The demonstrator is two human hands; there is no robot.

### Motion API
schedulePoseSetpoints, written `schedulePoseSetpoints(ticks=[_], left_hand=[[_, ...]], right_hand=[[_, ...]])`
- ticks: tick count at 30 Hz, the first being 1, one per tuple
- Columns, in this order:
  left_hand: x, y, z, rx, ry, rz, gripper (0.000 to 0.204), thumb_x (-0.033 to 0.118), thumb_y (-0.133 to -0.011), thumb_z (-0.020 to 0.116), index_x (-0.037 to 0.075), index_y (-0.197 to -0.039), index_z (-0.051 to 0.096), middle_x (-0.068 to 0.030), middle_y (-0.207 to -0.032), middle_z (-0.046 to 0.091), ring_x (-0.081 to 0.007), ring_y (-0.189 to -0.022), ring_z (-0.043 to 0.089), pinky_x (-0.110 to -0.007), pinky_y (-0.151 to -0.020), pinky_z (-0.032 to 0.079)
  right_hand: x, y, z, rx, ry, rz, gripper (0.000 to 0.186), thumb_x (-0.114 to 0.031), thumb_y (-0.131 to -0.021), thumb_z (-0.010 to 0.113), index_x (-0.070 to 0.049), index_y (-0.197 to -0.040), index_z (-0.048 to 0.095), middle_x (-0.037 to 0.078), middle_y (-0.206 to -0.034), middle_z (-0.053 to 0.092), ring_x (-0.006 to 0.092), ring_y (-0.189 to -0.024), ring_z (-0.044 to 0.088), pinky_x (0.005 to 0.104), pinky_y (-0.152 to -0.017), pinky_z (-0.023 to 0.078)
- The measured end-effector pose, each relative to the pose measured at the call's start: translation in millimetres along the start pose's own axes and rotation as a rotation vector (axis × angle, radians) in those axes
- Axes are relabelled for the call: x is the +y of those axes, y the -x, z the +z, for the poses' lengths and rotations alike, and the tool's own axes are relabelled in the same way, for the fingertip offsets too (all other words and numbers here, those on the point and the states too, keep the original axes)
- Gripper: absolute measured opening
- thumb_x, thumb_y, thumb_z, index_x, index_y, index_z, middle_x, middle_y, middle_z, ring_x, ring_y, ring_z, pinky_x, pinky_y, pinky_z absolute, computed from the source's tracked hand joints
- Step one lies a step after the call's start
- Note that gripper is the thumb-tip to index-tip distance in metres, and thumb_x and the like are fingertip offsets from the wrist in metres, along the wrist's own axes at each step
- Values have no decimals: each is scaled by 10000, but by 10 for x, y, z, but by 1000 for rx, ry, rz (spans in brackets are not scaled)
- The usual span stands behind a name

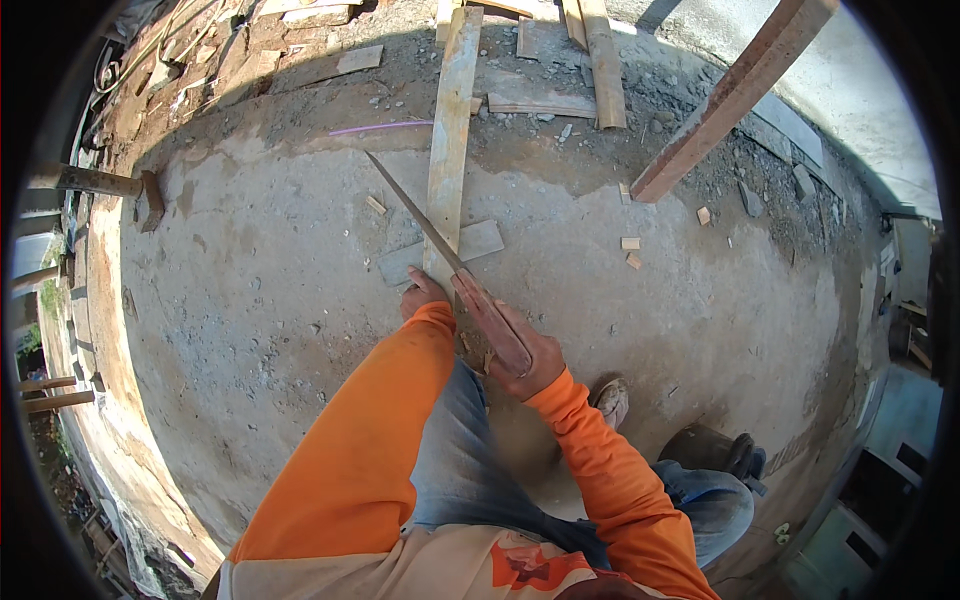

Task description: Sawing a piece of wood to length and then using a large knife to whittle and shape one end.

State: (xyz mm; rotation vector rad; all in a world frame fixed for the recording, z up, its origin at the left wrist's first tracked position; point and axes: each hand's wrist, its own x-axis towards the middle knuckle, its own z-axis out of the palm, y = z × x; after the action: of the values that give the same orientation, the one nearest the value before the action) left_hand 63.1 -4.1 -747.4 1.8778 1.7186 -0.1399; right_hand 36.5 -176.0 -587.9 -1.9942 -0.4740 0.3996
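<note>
My right hand is closed round the worn reddish handle of a handsaw. Its narrow blade, seen nearly edge-on, slants up and left across a long pale wooden plank. At the near end of that plank, my left hand grips its left edge, with one finger or thumb sticking up. A short grey board lies crosswise beneath the plank. Whether the saw's teeth touch the wood cannot be made out.
Small wood offcuts lie on the concrete floor. A timber post slants at the upper right, and another prop stands left. More planks and rubble lie beyond. A dark bucket-like container is by my right leg.
</note>
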Motion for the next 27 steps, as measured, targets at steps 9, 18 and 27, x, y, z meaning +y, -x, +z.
schedulePoseSetpoints(ticks=[9, 18, 27], left_hand=[[100, 73, -219, -26, -68, -50, 686, 532, -886, 265, 1, -827, 697, -264, -822, 634, -438, -795, 612, -492, -716, 474], [21, 54, -20, -95, -73, -46, 680, 541, -882, 264, 22, -823, 700, -235, -818, 646, -426, -801, 616, -481, -717, 478], [60, 27, -173, -48, -34, -36, 659, 542, -877, 289, 36, -799, 703, -239, -813, 643, -426, -794, 615, -485, -711, 475]], right_hand=[[-360, 468, -494, -225, 577, -186, 807, 17, -540, 573, -54, -1330, 424, 149, -1307, 468, 265, -1056, 589, 310, -853, 496], [169, -64, -47, -36, 175, -53, 706, 24, -604, 516, -34, -1306, 454, 156, -1203, 551, 273, -806, 651, 302, -653, 513], [-12, -52, -46, -89, 251, -89, 718, 38, -614, 477, -53, -1325, 433, 157, -1212, 549, 261, -869, 642, 290, -698, 518]])
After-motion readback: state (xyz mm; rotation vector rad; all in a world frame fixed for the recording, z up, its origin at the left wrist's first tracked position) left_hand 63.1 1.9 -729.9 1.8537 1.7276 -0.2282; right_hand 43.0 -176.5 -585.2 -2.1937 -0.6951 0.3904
